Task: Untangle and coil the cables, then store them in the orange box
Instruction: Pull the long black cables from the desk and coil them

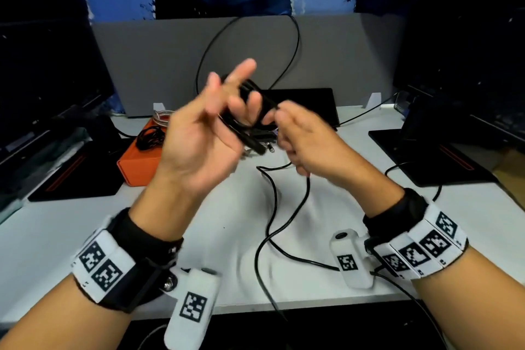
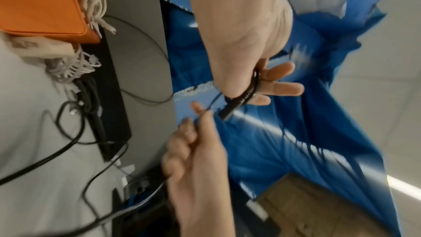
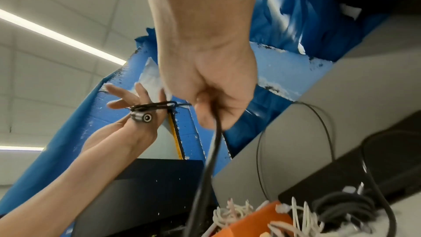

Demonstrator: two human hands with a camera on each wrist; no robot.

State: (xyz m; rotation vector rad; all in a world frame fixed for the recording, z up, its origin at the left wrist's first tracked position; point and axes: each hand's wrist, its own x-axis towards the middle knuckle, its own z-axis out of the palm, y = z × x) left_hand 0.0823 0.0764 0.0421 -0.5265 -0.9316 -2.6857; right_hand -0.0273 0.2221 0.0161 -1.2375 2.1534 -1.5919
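My left hand (image 1: 227, 102) is raised above the table, palm toward me, fingers spread. Loops of a black cable (image 1: 251, 94) are wound round those fingers. In the left wrist view my thumb presses the cable's barrel plug (image 2: 232, 107) against the fingers (image 2: 282, 87). My right hand (image 1: 284, 122) pinches the same cable just right of the loops, and the slack (image 1: 272, 207) hangs to the table and off its front edge. The orange box (image 1: 139, 165) stands at the left rear, beyond my left hand, with a black coil (image 1: 150, 136) in it.
White cables (image 2: 95, 3) lie in and beside the box, and a pile of dark cables (image 1: 261, 140) sits behind my hands. A black flat device (image 1: 309, 105) leans at the grey divider (image 1: 156, 65). Dark monitors and black mats (image 1: 76, 176) flank the white table (image 1: 71, 224).
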